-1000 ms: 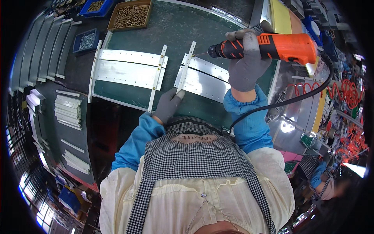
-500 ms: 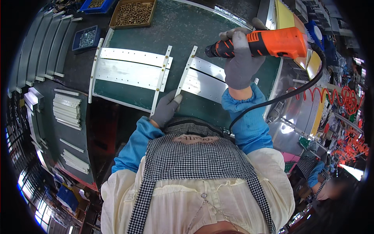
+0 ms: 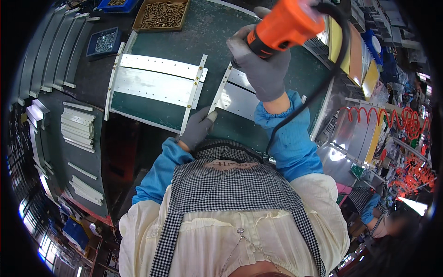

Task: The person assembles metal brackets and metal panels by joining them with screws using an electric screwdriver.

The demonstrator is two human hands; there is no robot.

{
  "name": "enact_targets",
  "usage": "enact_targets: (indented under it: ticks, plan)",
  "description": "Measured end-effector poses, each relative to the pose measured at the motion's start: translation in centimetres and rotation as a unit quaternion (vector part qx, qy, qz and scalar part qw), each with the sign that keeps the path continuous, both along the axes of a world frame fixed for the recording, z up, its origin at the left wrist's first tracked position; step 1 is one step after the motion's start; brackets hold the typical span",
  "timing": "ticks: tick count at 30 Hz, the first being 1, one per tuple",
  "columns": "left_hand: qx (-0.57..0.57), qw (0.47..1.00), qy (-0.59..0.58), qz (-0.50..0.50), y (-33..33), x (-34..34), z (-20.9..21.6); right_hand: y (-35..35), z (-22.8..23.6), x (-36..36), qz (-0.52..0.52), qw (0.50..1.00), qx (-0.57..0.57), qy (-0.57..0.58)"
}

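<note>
My right hand (image 3: 265,74), in a grey glove, is wrapped around an orange and black corded electric screwdriver (image 3: 288,25) above the second panel assembly. Its front end is hidden behind the hand. My gloved left hand (image 3: 197,128) pinches the near end of a narrow metal strip (image 3: 220,88) that runs across the edge of two silver panels (image 3: 235,99); the right part of these panels is behind my right arm. Left of it lies another assembly of silver panels (image 3: 152,87), joined by strips with brass-coloured screws, and one strip (image 3: 190,99) ends right beside my left hand.
A tray of brass-coloured screws (image 3: 161,15) stands at the green worktable's (image 3: 212,27) far left, near a blue bin of small silver parts (image 3: 104,42). Metal strips (image 3: 77,127) are stacked at left. The black power cord (image 3: 318,92) loops past my right arm. Another person (image 3: 376,214) is at lower right.
My right hand has turned and shifted a little left with the electric screwdriver, whose body now tilts upward and away. My left hand stays at the strip's near end.
</note>
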State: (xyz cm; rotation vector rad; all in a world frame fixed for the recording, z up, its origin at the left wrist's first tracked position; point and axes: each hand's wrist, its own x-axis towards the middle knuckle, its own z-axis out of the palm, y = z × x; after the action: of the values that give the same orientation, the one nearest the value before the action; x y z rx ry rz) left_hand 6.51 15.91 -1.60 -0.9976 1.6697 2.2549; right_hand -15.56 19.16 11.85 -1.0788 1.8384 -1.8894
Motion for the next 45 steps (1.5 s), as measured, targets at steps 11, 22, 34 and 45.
enact_targets:
  ticks: [11,22,34,45]
  plan:
    - [0.033,0.98,0.056,0.188,1.9,4.3,4.8,5.7,3.6,-0.5,-0.016,0.949,-0.273,-0.157]
    - [0.277,0.92,0.164,0.223,0.0,1.7,4.6,7.1,1.4,2.6,0.035,0.929,-0.255,-0.266]
    - [0.086,0.983,0.138,0.084,-0.4,1.0,5.3,7.2,0.9,2.7,-0.018,0.931,-0.208,-0.3]
    - [-0.392,0.92,-0.009,0.002,0.2,1.0,3.0,5.7,1.3,1.1,-0.141,0.95,-0.242,-0.14]
